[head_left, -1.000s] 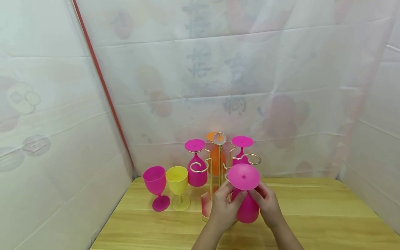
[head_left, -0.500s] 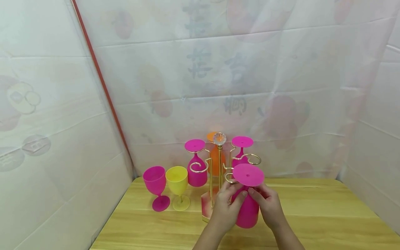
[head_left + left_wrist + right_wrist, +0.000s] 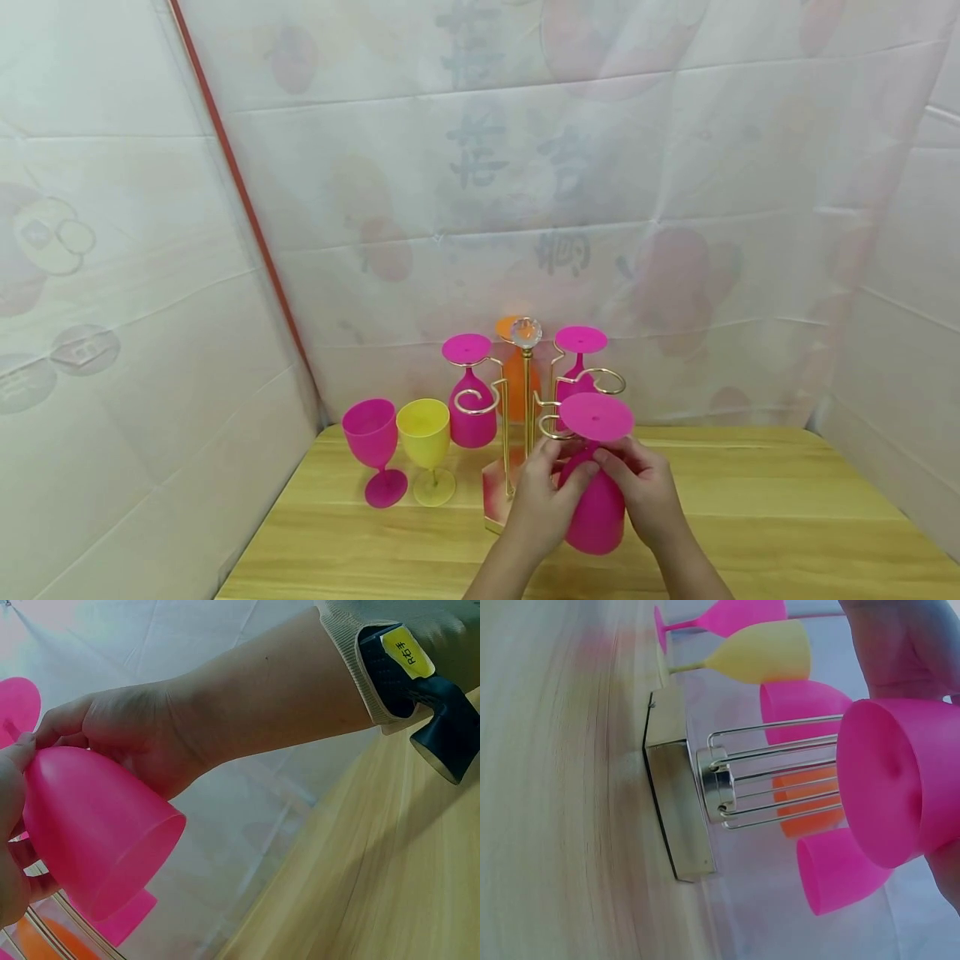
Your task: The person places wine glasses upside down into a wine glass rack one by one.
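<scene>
Both hands hold one pink goblet (image 3: 597, 512) upside down at the front of a gold wire cup rack (image 3: 528, 400). My left hand (image 3: 542, 496) grips it from the left and my right hand (image 3: 651, 492) from the right, thumbs near where the stem meets the bowl. Its round foot (image 3: 596, 417) faces up, beside a curled wire hook of the rack. In the right wrist view the goblet's mouth (image 3: 881, 784) hangs above the table, clear of the rack's base (image 3: 679, 802). The fingers behind the bowl are partly hidden in the head view.
Two more pink goblets (image 3: 472, 417) (image 3: 581, 340) and an orange goblet (image 3: 517, 383) hang upside down on the rack. Left of it, a pink goblet (image 3: 371, 433) and a yellow goblet (image 3: 425, 433) stand upright on the wooden table (image 3: 750, 517). A crystal knob (image 3: 527, 332) tops the rack.
The held goblet has shifted slightly right, and its bowl has come lower and nearer to me. Both hands keep their grip on it; the other goblets have stayed in place.
</scene>
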